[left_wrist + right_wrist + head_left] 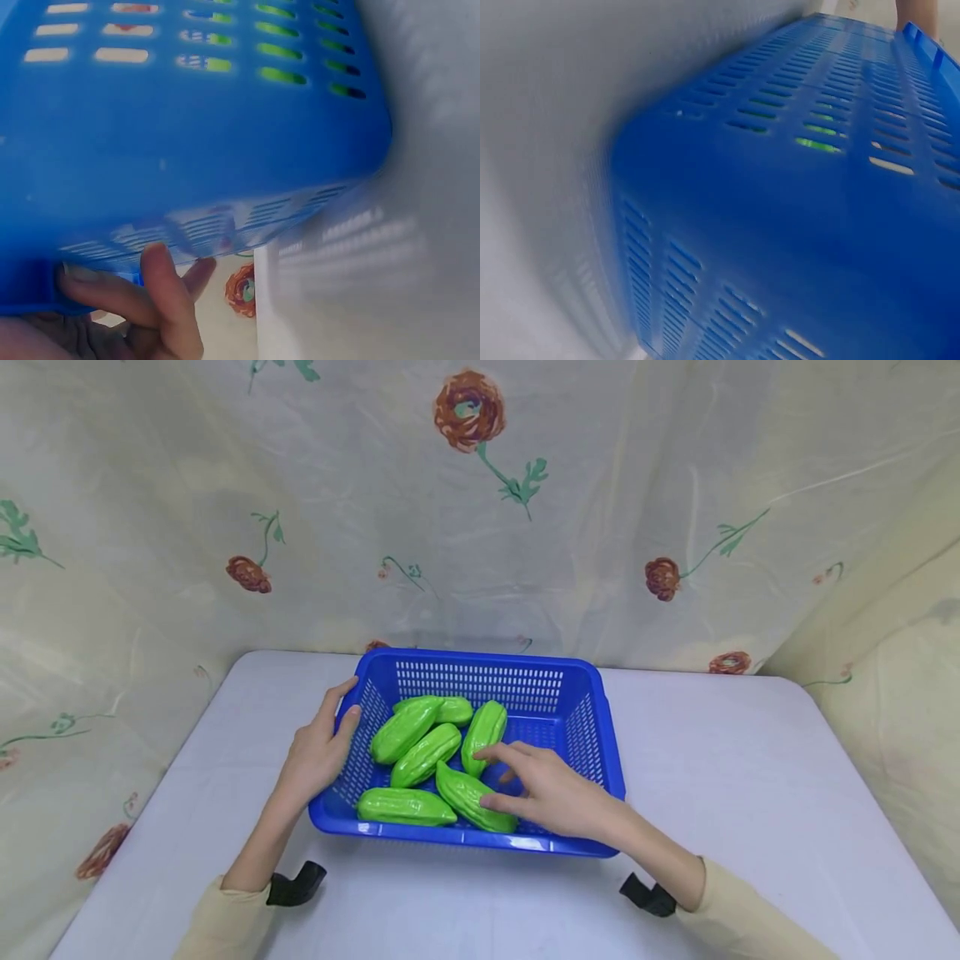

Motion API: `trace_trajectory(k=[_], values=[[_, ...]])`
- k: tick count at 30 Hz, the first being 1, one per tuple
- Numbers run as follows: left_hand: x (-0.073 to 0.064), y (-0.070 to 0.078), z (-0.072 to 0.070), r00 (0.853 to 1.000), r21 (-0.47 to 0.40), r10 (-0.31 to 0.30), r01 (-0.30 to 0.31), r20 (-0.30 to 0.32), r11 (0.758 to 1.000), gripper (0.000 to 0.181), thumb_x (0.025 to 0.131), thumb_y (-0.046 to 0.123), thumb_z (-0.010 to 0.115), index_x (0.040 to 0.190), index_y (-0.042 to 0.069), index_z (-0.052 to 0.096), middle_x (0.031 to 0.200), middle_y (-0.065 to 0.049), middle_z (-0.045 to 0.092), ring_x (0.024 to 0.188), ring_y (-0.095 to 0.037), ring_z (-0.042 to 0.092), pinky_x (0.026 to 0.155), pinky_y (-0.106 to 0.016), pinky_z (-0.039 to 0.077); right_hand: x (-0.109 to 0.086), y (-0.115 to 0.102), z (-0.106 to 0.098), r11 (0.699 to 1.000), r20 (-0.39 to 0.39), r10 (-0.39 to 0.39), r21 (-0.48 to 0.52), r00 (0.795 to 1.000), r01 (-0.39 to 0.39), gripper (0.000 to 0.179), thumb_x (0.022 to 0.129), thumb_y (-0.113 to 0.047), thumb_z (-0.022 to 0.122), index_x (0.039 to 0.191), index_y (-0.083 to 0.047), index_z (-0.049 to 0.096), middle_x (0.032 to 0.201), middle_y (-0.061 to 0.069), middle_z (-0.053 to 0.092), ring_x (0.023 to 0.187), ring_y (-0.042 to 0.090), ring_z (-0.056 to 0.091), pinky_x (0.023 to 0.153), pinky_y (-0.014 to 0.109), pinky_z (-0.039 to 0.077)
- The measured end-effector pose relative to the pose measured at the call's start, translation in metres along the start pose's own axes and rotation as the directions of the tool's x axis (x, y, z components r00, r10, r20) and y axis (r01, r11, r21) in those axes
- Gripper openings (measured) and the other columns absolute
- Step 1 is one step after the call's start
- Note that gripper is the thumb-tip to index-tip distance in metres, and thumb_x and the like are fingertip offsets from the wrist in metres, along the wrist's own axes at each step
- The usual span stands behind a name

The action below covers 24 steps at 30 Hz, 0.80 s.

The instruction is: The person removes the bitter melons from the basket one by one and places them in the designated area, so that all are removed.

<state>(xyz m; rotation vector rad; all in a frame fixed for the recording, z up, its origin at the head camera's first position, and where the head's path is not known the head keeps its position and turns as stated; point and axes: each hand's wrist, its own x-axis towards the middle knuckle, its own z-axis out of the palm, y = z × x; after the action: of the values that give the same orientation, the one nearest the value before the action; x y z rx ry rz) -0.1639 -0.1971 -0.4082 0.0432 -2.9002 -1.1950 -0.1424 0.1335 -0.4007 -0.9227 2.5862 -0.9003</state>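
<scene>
Several glossy, ridged green bitter melons (426, 754) lie in a blue perforated plastic basket (480, 656), mostly toward its left and front. My left hand (317, 756) holds the basket's left rim, thumb on the inner side; in the left wrist view its fingers (171, 289) curl up beneath the rim. Over the front right of the basket, my right hand (551, 793) reaches in with fingers loosely bent and spread. Its thumb overlaps the front right bitter melon (468, 797), and its fingertips are right at the upright bitter melon (484, 731) behind. The right wrist view shows only the basket's outer walls (780, 202).
The basket stands on a table covered with a white cloth (750, 793). Behind the table and along both sides hangs a pale curtain (585, 527) printed with flowers. A black strap piece (296, 885) sits at the left wrist, and another (647, 895) at the right.
</scene>
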Motion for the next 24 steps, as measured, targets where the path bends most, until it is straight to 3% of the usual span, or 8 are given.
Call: trace_trajectory(k=[2, 7, 14, 19, 24], values=[[0.0002, 0.0011, -0.0003, 1.000, 0.014, 0.000, 0.000, 0.011, 1.000, 0.057, 0.117, 0.038, 0.037, 0.171, 0.020, 0.029, 0.140, -0.039, 0.063, 0.092, -0.048, 0.076, 0.071, -0.052, 0.060, 0.0015, 0.0007, 0.0025, 1.000, 0.018, 0.005, 0.005, 1.000, -0.005, 0.055, 0.105, -0.036, 0.072, 0.152, -0.012, 0.058, 0.143, 0.014, 0.068, 0.115, 0.028, 0.076, 0.093, 0.043, 0.064], [0.0015, 0.0040, -0.0006, 1.000, 0.049, -0.005, 0.005, 0.006, 0.999, 0.056, 0.117, 0.040, 0.037, 0.170, 0.020, 0.030, 0.112, -0.036, 0.072, 0.072, -0.035, 0.069, 0.058, -0.040, 0.049, 0.0040, -0.0014, 0.0065, 1.000, 0.058, 0.012, 0.013, 0.998, -0.013, 0.057, 0.103, -0.034, 0.074, 0.152, -0.009, 0.058, 0.146, 0.014, 0.067, 0.118, 0.029, 0.075, 0.097, 0.046, 0.063], [0.0033, 0.0047, 0.0025, 1.000, 0.068, 0.005, -0.004, -0.020, 0.998, 0.055, 0.117, 0.039, 0.037, 0.169, 0.021, 0.031, 0.076, -0.020, 0.062, 0.058, -0.027, 0.057, 0.051, -0.035, 0.039, 0.0045, -0.0027, 0.0073, 0.999, 0.090, 0.033, -0.008, 0.995, -0.032, 0.060, 0.100, -0.033, 0.077, 0.152, -0.009, 0.057, 0.144, 0.015, 0.068, 0.118, 0.028, 0.075, 0.098, 0.044, 0.062], [0.0031, 0.0037, 0.0033, 1.000, 0.079, -0.005, 0.007, -0.026, 0.997, 0.055, 0.117, 0.040, 0.037, 0.169, 0.023, 0.031, 0.069, -0.014, 0.055, 0.056, -0.025, 0.053, 0.049, -0.034, 0.037, 0.0048, -0.0023, 0.0064, 0.999, 0.118, 0.038, -0.004, 0.992, -0.037, 0.059, 0.100, -0.029, 0.078, 0.151, -0.008, 0.057, 0.138, 0.015, 0.071, 0.119, 0.029, 0.074, 0.099, 0.046, 0.062], [0.0014, 0.0034, 0.0033, 1.000, 0.078, -0.003, 0.005, -0.025, 0.997, 0.056, 0.117, 0.042, 0.037, 0.169, 0.023, 0.031, 0.073, -0.017, 0.059, 0.058, -0.026, 0.055, 0.050, -0.035, 0.038, 0.0046, -0.0024, 0.0055, 0.999, 0.121, 0.042, 0.002, 0.992, -0.043, 0.057, 0.100, -0.024, 0.078, 0.150, -0.008, 0.057, 0.132, 0.015, 0.075, 0.118, 0.031, 0.075, 0.098, 0.047, 0.062]])
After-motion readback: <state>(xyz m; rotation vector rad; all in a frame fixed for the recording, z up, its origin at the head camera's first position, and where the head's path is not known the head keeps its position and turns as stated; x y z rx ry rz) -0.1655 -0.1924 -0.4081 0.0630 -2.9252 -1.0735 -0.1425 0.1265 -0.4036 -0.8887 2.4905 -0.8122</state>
